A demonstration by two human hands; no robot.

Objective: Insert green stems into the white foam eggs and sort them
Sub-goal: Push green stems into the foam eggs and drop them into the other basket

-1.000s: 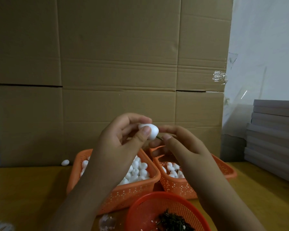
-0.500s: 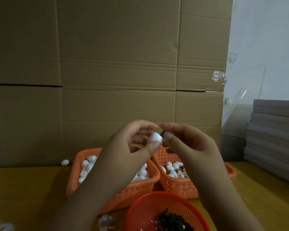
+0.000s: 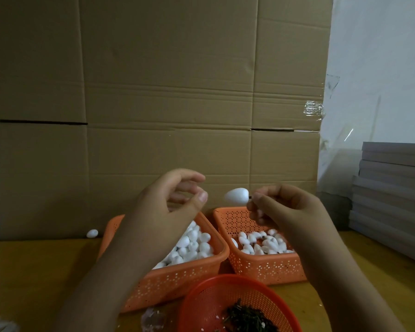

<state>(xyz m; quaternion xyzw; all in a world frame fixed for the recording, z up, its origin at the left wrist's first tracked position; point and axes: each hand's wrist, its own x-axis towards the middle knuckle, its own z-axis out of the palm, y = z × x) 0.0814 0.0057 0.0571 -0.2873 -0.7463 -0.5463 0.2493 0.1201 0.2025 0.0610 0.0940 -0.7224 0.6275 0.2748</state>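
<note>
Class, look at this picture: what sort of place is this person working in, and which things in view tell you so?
Probably a small craft workshop or home piecework bench. Clues: orange baskets heaped with white foam eggs, a round basket of green stems, a large cardboard sheet as backdrop, and stacked flat boards alongside.

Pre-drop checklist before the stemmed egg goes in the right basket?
1. Stem seated in foam egg: ok, egg hangs on it.
2. Right hand pinching the stem: ok.
3. Left hand clear of egg: ok, holds nothing.
4. Right basket below, has room: ok.
5. Stem depth: cannot tell.
6. Stems left in round basket: ok.
</note>
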